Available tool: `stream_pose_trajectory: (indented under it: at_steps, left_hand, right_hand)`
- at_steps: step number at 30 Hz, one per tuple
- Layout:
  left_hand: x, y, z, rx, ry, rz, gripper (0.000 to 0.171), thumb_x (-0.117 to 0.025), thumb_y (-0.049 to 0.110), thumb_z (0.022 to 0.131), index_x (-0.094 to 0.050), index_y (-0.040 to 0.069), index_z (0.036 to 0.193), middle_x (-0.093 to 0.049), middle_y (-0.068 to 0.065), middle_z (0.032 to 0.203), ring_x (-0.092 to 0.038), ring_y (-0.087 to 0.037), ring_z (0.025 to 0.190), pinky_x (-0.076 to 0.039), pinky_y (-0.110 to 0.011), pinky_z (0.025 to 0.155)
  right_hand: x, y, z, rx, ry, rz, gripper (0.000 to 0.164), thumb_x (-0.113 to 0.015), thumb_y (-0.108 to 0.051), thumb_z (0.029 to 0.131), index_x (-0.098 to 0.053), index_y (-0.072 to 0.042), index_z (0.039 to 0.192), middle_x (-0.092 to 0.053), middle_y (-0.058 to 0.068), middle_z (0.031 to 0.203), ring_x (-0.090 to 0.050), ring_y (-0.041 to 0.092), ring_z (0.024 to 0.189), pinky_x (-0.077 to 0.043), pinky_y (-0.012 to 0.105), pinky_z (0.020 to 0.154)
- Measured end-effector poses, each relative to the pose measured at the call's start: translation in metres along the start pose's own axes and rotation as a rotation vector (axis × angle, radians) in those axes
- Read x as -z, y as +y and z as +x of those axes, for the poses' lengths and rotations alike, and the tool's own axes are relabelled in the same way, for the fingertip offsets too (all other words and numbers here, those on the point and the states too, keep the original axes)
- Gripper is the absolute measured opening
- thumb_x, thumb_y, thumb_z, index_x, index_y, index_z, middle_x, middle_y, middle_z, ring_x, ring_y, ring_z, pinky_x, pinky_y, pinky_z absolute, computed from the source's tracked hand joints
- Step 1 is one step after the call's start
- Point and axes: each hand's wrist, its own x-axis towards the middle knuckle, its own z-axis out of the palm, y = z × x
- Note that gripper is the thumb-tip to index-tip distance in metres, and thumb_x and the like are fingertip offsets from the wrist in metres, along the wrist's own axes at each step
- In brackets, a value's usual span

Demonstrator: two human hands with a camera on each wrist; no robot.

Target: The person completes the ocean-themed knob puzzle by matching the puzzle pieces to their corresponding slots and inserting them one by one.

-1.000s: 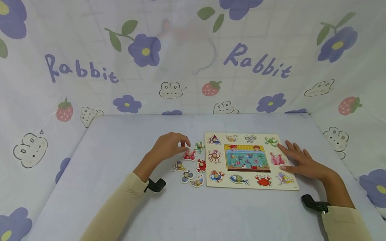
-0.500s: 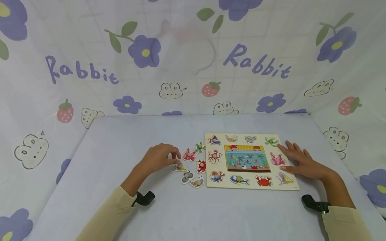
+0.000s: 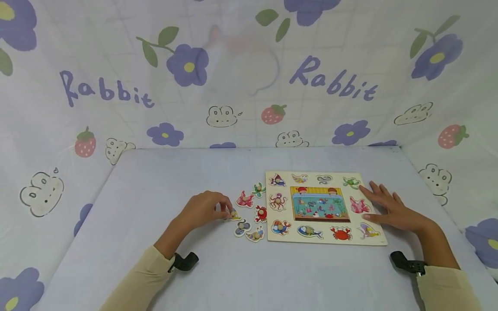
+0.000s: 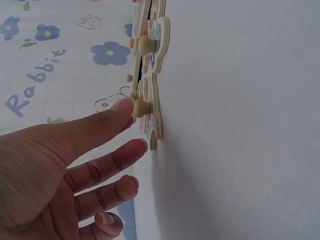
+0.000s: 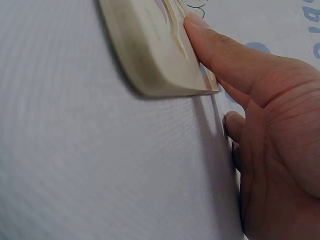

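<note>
My left hand [image 3: 204,209] pinches a small purple-and-yellow puzzle piece [image 3: 235,215], whose left side the fingertips cover. In the left wrist view, thumb and index come together beside the wooden knobs while the other fingers stay loosely bent. Around that piece lie a pink puzzle piece [image 3: 244,199], a green turtle piece [image 3: 258,190], a red crab piece [image 3: 261,214], a grey-blue piece [image 3: 242,227] and a snail-like piece [image 3: 255,234]. My right hand [image 3: 393,211] rests spread at the right edge of the wooden puzzle board [image 3: 327,237], its thumb touching the surface in the right wrist view.
Octopus [image 3: 278,201], hermit crab [image 3: 281,227] and blue fish pieces [image 3: 309,232] sit in the board beside printed outlines of other animals. A white cloth covers the table [image 3: 249,276]. Behind it hangs a patterned curtain [image 3: 241,77].
My left hand has come back left and down from beside the pink piece to the purple-and-yellow piece and closed its fingertips there. The right hand and the board have stayed put.
</note>
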Motion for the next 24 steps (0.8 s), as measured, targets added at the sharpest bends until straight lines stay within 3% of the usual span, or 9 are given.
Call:
stream_pose_trajectory:
  at_steps: [24]
  left_hand:
    - [-0.012,0.001,0.005,-0.018,0.021,-0.012,0.015,-0.084,0.022,0.085,-0.075,0.026,0.097,-0.059,0.015,0.078,-0.051,-0.009,0.072,-0.043,-0.029,0.066]
  right_hand:
    - [0.001,-0.002,-0.001,-0.003,-0.005,0.011,0.095,-0.073,-0.039,0.089,-0.018,-0.017,0.163,0.006,0.027,0.166,0.020,0.050,0.148,0.021,0.069,0.108]
